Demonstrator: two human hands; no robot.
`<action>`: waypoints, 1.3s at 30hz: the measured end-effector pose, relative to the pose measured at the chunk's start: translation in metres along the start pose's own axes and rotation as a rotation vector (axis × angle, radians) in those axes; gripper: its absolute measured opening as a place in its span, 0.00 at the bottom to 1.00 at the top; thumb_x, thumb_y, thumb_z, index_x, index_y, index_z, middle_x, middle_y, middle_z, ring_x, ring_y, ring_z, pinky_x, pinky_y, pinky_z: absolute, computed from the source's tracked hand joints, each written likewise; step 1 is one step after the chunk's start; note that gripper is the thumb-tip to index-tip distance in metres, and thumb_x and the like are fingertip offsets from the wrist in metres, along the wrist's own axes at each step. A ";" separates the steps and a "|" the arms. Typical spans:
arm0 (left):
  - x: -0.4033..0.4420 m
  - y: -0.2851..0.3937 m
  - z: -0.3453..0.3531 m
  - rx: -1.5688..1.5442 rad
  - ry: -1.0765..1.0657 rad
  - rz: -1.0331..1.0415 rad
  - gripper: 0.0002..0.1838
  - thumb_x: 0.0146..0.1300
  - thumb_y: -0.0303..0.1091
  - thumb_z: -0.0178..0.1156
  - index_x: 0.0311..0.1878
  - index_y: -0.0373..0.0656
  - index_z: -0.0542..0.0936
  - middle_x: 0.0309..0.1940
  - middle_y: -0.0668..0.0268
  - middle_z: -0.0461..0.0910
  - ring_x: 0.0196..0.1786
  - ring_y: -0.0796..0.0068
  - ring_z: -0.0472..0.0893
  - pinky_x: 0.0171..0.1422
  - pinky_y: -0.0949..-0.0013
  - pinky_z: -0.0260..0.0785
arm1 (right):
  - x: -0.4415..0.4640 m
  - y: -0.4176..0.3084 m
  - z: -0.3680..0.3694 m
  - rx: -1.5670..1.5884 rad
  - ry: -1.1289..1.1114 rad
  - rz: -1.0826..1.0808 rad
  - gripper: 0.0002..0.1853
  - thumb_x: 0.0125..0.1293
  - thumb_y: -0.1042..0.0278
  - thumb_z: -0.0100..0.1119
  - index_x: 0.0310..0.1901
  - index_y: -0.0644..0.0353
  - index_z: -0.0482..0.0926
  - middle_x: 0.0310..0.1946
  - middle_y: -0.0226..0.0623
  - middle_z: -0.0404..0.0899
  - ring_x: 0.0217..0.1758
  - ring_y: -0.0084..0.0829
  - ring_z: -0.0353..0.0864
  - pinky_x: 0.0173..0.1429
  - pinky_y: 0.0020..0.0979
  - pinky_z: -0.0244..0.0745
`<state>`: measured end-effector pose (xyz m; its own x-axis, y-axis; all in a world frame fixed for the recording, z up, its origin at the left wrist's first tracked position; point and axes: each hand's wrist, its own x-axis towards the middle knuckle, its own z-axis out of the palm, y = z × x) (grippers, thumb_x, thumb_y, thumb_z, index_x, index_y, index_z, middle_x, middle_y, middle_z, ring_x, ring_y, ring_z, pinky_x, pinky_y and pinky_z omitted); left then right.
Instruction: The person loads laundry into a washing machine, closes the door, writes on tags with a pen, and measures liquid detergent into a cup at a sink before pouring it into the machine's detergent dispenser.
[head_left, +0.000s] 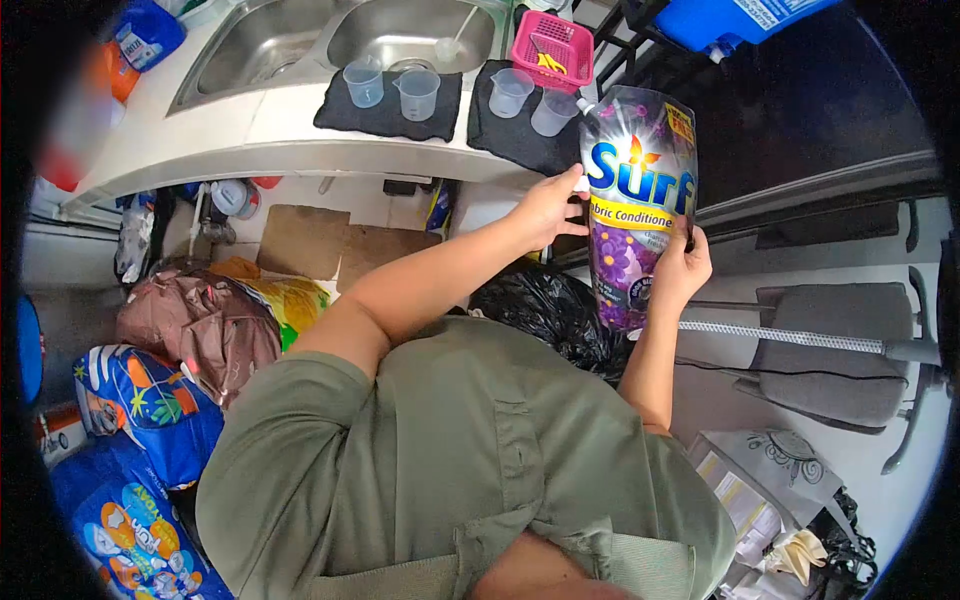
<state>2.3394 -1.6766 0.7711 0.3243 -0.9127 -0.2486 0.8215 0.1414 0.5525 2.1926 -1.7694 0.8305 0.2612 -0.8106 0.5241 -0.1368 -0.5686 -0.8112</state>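
Surf Fabric Conditioner pouch (pixel 638 210), which I see pinched in the right hand (pixel 682 262); left hand (pixel 550 208) pinches one white cap (pixel 582 183); four measuring cups (pixel 418 97), two black cloths (pixel 350 122)

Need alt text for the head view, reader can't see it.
A person's right hand grips a Surf Fabric Conditioner pouch, with the left hand at its edge. Four translucent cups stand on dark cloths on a counter ahead, near a pink basket and steel sink.

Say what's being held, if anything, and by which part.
Surf pouch: the right hand holds its right side; whether the left hand, by its left edge, grips is unclear.
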 end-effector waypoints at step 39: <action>0.021 -0.013 0.017 -0.323 -0.062 -0.098 0.23 0.67 0.51 0.39 0.59 0.48 0.61 0.55 0.63 0.61 0.61 0.44 0.62 0.64 0.37 0.47 | 0.043 -0.047 0.008 -0.716 -0.206 -0.308 0.10 0.58 0.63 0.57 0.27 0.61 0.76 0.19 0.49 0.73 0.23 0.49 0.75 0.26 0.37 0.68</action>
<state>2.3277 -1.7046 0.7725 0.2154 -0.9481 -0.2337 0.9566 0.1568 0.2457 2.2180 -1.7769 0.8888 0.5483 -0.6006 0.5820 -0.5913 -0.7705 -0.2381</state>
